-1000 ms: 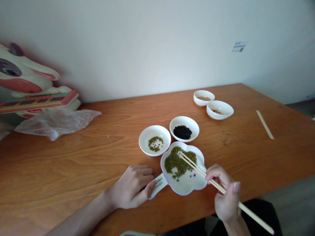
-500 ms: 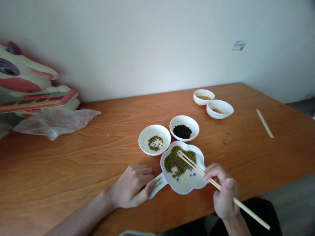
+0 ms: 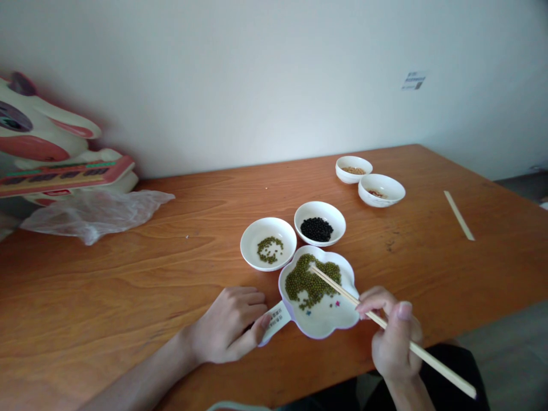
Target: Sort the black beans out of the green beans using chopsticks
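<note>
My left hand [image 3: 233, 325] is closed on the labelled handle of a flower-shaped white dish [image 3: 321, 324] with a lilac rim. Green mung beans [image 3: 314, 285] are spread over the dish's floor. My right hand [image 3: 394, 331] grips a pair of wooden chopsticks [image 3: 440, 365], their tips close together among the beans. Whether a bean is pinched between the tips cannot be made out. Touching or nearly touching the dish's far side are a white bowl [image 3: 252, 251] with a few mung beans and another white bowl [image 3: 338, 220] holding black beans [image 3: 317, 229].
Farther back stand a white bowl [image 3: 342, 171] of pale yellow grains and a white bowl [image 3: 387, 197] with reddish bits. A flat pale strip [image 3: 459, 216] lies at the right. A toy keyboard [image 3: 72, 177] and a clear plastic bag [image 3: 103, 214] occupy the left.
The chopstick tips have drawn together over the mung beans, and my right hand has shifted slightly. My left hand, the dish and the bowls stay in place.
</note>
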